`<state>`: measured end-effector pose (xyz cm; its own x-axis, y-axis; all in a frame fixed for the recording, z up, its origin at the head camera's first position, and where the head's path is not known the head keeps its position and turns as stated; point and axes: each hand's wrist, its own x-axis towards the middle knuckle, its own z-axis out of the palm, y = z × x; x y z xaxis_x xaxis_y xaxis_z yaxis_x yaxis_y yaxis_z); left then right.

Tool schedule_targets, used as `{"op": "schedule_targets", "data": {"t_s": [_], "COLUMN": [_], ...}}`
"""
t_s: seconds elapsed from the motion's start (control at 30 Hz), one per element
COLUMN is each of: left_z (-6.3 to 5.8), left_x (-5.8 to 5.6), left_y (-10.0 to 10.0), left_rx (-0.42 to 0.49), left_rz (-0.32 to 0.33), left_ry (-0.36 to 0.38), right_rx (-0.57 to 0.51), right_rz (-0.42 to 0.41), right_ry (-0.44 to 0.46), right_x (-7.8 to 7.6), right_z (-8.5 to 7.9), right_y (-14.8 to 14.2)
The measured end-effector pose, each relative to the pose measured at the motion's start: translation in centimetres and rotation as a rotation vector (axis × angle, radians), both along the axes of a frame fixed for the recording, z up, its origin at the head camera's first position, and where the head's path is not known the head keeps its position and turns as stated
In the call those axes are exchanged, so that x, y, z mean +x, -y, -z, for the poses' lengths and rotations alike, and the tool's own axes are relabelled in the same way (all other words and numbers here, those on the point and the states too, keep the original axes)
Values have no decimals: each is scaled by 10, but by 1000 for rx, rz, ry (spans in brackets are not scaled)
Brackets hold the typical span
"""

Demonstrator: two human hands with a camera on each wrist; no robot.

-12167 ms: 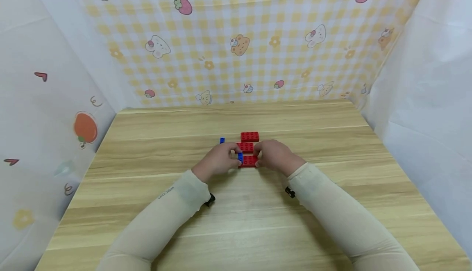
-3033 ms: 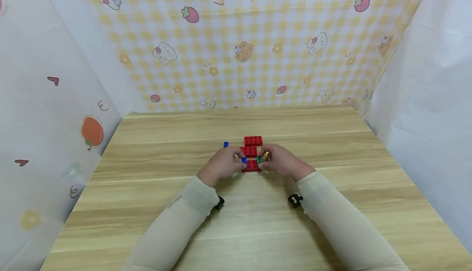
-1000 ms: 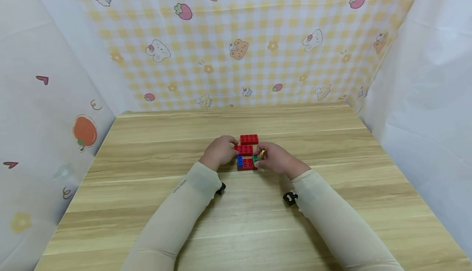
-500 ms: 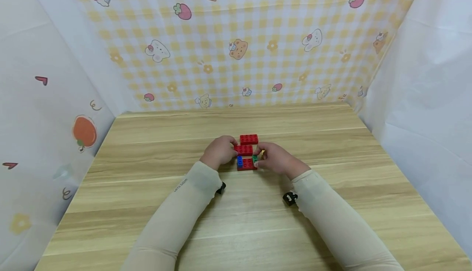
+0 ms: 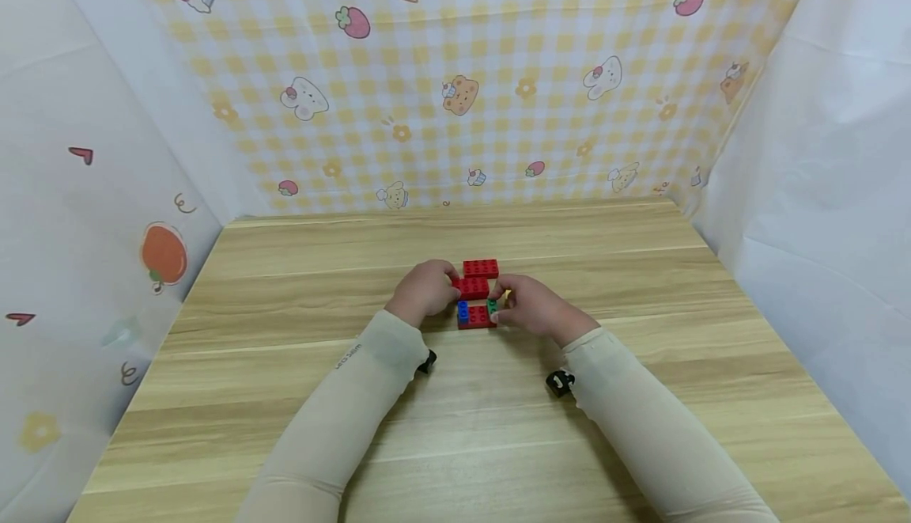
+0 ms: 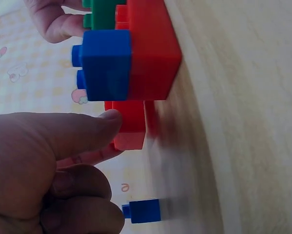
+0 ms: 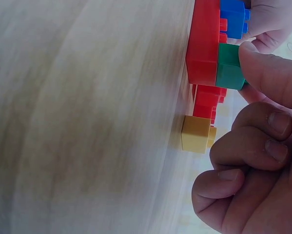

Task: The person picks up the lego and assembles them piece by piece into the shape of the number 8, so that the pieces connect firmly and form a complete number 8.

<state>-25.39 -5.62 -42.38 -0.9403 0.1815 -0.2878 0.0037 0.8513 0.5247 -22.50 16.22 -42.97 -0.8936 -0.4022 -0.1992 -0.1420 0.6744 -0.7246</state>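
Note:
In the head view a red brick (image 5: 478, 322) lies nearest me. On its left end sits a blue brick (image 5: 463, 312), on its right end a green brick (image 5: 492, 307). Thumb and finger of my right hand (image 5: 532, 306) pinch the green brick, the other fingers curled, as the right wrist view shows. My left hand (image 5: 425, 289) pinches the left end of a second red brick (image 5: 474, 288), just behind the first. In the left wrist view that brick hangs a little over the table, with a dark shadow beside it.
A third red brick (image 5: 481, 268) lies farther back. A loose blue brick (image 6: 146, 211) stands beyond my left hand, which hides it in the head view. Past the green brick, a yellow brick (image 7: 195, 134) stands on the wooden table (image 5: 455, 428). A checked cloth (image 5: 427, 143) hangs behind.
The green brick came onto the front red brick after the earliest frame. My left hand has left the blue brick for the second red brick, which has just risen slightly. My right hand stays put.

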Motion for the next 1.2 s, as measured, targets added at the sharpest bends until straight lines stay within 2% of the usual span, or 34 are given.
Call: {"op": "schedule_targets", "data": {"t_s": [0.23,0.43,0.73,0.93,1.2], "left_z": [-5,-11,-18,-20,-16], "left_x": [5,9,17,24,33], "left_y": [1,4,11,14,15], "left_rx": [69,121,168,220,281], "left_rz": [-30,-33,-20,-22,0], "left_ry": [3,14,-8,4,2], "right_rx": [-1,-6,-8,-4,1], "right_rz": [3,7,9,-2,4], "right_ry": [3,20,34,14,34], "right_x": [1,1,0,-1,-3], "right_z": [-1,-2,-1,-2,-2], "right_y": [0,0,-1,-1,-1]}}
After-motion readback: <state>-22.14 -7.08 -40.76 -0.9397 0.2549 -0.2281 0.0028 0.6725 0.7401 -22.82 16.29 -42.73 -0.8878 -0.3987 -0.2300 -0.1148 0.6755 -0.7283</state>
